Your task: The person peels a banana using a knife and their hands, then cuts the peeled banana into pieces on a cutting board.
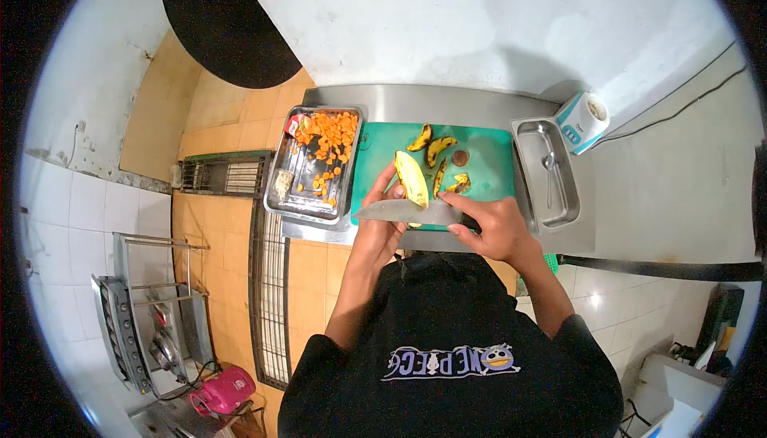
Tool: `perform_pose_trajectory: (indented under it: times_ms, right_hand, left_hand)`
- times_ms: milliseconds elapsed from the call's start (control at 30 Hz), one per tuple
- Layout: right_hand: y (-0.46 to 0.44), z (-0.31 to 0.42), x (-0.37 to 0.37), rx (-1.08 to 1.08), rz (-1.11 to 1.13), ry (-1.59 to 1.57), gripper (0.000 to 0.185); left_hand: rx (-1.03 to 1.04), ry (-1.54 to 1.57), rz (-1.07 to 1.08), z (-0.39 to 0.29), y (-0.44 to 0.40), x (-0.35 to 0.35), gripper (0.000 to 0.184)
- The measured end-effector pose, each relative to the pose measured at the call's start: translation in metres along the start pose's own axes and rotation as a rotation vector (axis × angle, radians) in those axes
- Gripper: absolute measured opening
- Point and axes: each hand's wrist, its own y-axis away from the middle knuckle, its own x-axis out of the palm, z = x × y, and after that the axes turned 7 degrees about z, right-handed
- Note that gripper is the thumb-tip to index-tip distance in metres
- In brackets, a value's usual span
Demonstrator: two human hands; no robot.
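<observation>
My left hand [385, 190] is wrapped round a yellow banana [411, 177], which it holds up tilted over the front of the green cutting board [487, 158]. In my right hand [497, 229] is a large kitchen knife [411, 212], its blade pointing left across the lower end of the banana. Whether the edge touches the fruit I cannot tell. Behind the hands, dark-spotted banana peel pieces [439, 149] lie on the board, with a small brown round thing [460, 157] beside them. Another peel piece [459, 183] is close to my right fingers.
A metal tray [269, 168] with orange chopped pieces [331, 138] stands left of the board. At the right is a steel tray [569, 208] with a spoon [549, 178], and a white-and-blue roll [583, 121] behind it. The wall rises behind the steel counter [471, 99].
</observation>
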Motion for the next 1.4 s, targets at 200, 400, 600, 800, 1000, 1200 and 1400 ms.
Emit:
perform_pose_trajectory:
  times_ms: [200, 400, 600, 800, 1000, 1200, 1400]
  right_hand:
    - [0.002, 0.000, -0.002, 0.088, 0.074, -0.015, 0.046]
    - [0.001, -0.004, -0.003, 0.114, 0.092, 0.008, 0.049]
    - [-0.003, -0.007, -0.007, 0.116, 0.118, 0.004, 0.049]
    - [-0.002, -0.008, -0.009, 0.038, 0.075, 0.049, 0.044]
    - [0.000, -0.010, -0.007, 0.055, 0.072, 0.054, 0.045]
    - [-0.002, -0.010, -0.009, 0.099, 0.119, 0.068, 0.048]
    - [-0.004, -0.011, -0.011, 0.111, 0.145, 0.093, 0.048]
  left_hand:
    - [-0.011, 0.001, 0.040, 0.003, 0.000, -0.003, 0.055]
    - [-0.001, 0.002, 0.066, -0.001, 0.001, 0.003, 0.056]
    - [-0.018, -0.029, 0.064, -0.002, 0.000, 0.005, 0.057]
    - [-0.008, -0.083, 0.056, -0.003, 0.004, 0.010, 0.054]
    - [-0.018, -0.033, 0.094, 0.000, 0.006, 0.008, 0.056]
    - [-0.020, 0.005, 0.090, 0.004, 0.006, 0.004, 0.056]
    - [-0.048, 0.027, 0.106, 0.003, 0.006, 0.005, 0.048]
